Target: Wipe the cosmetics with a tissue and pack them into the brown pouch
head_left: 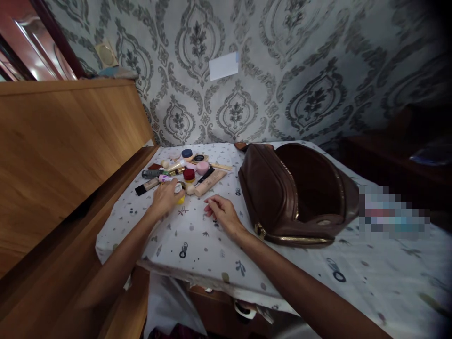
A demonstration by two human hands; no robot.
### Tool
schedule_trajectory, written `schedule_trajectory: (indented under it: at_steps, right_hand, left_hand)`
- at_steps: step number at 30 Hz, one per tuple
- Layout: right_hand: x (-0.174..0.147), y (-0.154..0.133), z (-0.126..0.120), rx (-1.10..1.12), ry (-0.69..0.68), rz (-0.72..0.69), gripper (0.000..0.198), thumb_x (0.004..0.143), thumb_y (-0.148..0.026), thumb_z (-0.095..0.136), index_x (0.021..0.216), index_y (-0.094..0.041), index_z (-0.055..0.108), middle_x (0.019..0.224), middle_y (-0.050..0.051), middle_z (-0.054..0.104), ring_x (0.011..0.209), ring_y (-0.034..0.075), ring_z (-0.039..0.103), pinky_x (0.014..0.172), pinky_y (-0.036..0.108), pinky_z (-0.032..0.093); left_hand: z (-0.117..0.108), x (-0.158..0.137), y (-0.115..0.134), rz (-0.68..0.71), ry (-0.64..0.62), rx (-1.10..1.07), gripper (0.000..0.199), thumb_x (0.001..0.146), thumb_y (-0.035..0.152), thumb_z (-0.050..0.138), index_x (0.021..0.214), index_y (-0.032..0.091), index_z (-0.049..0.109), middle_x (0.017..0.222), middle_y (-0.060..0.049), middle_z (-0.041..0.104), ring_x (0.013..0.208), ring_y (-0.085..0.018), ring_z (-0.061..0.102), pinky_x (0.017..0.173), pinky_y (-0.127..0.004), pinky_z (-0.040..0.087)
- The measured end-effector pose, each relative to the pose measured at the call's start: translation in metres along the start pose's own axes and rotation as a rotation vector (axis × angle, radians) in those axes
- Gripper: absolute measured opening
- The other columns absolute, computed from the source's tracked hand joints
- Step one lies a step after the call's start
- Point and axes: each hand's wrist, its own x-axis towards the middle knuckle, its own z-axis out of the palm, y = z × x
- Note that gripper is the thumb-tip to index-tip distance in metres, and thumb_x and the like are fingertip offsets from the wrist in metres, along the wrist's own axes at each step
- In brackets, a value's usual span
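My left hand (pixel 166 197) is closed around a small container (pixel 181 200), white on top and yellow below, at the near edge of a cluster of cosmetics; its fingers partly cover it. Beside it lie a red-lidded jar (pixel 189 175), a beige squeeze tube (pixel 211 182) and a foundation tube with a black cap (pixel 146 186). A pink jar (pixel 202 167) and a blue-lidded jar (pixel 187 154) sit farther back. My right hand (pixel 226 215) hovers over or rests on the patterned cloth, fingers loosely bent and apart, holding nothing. It is between the cosmetics and a brown leather bag.
The brown bag (pixel 268 188) stands unzipped on the right, its mouth gaping and dark inside. A white printed cloth (pixel 205 254) covers the surface. A wooden panel (pixel 70 141) borders the left side, and a patterned wall (pixel 247 70) rises behind. A blurred patch covers something at far right.
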Motion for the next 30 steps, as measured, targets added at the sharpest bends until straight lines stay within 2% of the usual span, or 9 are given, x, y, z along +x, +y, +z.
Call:
schedule_trajectory:
  at_steps: [4, 7, 11, 14, 20, 22, 25, 30]
  right_hand:
    - [0.000, 0.001, 0.000, -0.024, -0.020, -0.011, 0.023, 0.081, -0.039, 0.054, 0.082, -0.018, 0.062, 0.068, 0.003, 0.067, 0.054, 0.013, 0.058, 0.045, 0.021, 0.037]
    - [-0.002, 0.000, 0.000, -0.044, -0.070, -0.026, 0.022, 0.081, -0.039, 0.056, 0.086, -0.018, 0.062, 0.069, 0.001, 0.065, 0.057, 0.013, 0.059, 0.049, 0.023, 0.041]
    - [-0.006, -0.001, 0.002, -0.139, -0.145, -0.128, 0.030, 0.078, -0.036, 0.064, 0.102, -0.018, 0.064, 0.080, 0.001, 0.066, 0.074, 0.016, 0.063, 0.066, 0.028, 0.048]
    - [-0.010, -0.003, 0.004, -0.220, -0.190, -0.169, 0.040, 0.077, -0.034, 0.070, 0.112, -0.019, 0.059, 0.085, 0.000, 0.066, 0.078, 0.016, 0.062, 0.070, 0.029, 0.048]
    - [-0.018, -0.007, 0.003, -0.407, -0.126, -0.239, 0.046, 0.077, -0.039, 0.076, 0.114, -0.020, 0.058, 0.086, -0.001, 0.060, 0.074, 0.015, 0.056, 0.070, 0.028, 0.045]
    - [-0.020, -0.008, 0.003, -0.476, -0.131, -0.275, 0.049, 0.076, -0.039, 0.078, 0.116, -0.020, 0.058, 0.092, 0.001, 0.060, 0.078, 0.015, 0.057, 0.074, 0.029, 0.045]
    - [-0.021, -0.010, 0.001, -0.572, -0.127, -0.279, 0.050, 0.075, -0.035, 0.078, 0.118, -0.020, 0.058, 0.105, 0.004, 0.059, 0.087, 0.017, 0.058, 0.080, 0.032, 0.046]
    - [-0.023, -0.015, 0.001, -0.642, -0.110, -0.218, 0.047, 0.078, -0.031, 0.073, 0.120, -0.020, 0.057, 0.109, 0.006, 0.058, 0.093, 0.021, 0.059, 0.084, 0.035, 0.047]
  left_hand:
    - [-0.001, -0.001, 0.003, 0.020, -0.033, -0.042, 0.028, 0.086, 0.039, 0.058, 0.108, 0.021, 0.058, 0.099, -0.010, 0.071, 0.097, -0.031, 0.065, 0.074, -0.033, 0.044]
    - [0.006, -0.005, 0.004, 0.049, -0.007, -0.146, 0.028, 0.081, 0.034, 0.062, 0.106, 0.022, 0.057, 0.092, -0.007, 0.069, 0.090, -0.028, 0.064, 0.071, -0.031, 0.042]
    - [0.017, -0.018, 0.010, -0.014, 0.051, -0.411, 0.022, 0.076, 0.035, 0.065, 0.089, 0.022, 0.054, 0.075, 0.001, 0.062, 0.074, -0.020, 0.060, 0.062, -0.027, 0.039]
    - [0.024, -0.030, 0.018, -0.042, 0.041, -0.665, 0.026, 0.073, 0.038, 0.066, 0.081, 0.021, 0.048, 0.067, 0.005, 0.054, 0.064, -0.015, 0.054, 0.055, -0.023, 0.037]
    - [0.028, -0.052, 0.035, -0.138, -0.151, -1.105, 0.043, 0.074, 0.053, 0.067, 0.096, 0.021, 0.049, 0.078, 0.004, 0.055, 0.059, -0.013, 0.055, 0.041, -0.020, 0.043]
    - [0.027, -0.057, 0.037, -0.128, -0.174, -1.118, 0.045, 0.076, 0.056, 0.066, 0.100, 0.021, 0.050, 0.080, 0.003, 0.056, 0.059, -0.013, 0.056, 0.041, -0.020, 0.044]
    - [0.025, -0.061, 0.039, -0.089, -0.196, -1.071, 0.041, 0.083, 0.059, 0.058, 0.095, 0.022, 0.049, 0.075, 0.004, 0.054, 0.057, -0.012, 0.053, 0.043, -0.021, 0.043]
    - [0.020, -0.068, 0.039, 0.053, -0.077, -0.922, 0.025, 0.092, 0.045, 0.042, 0.090, 0.023, 0.053, 0.082, 0.000, 0.056, 0.076, -0.015, 0.055, 0.068, -0.025, 0.047]
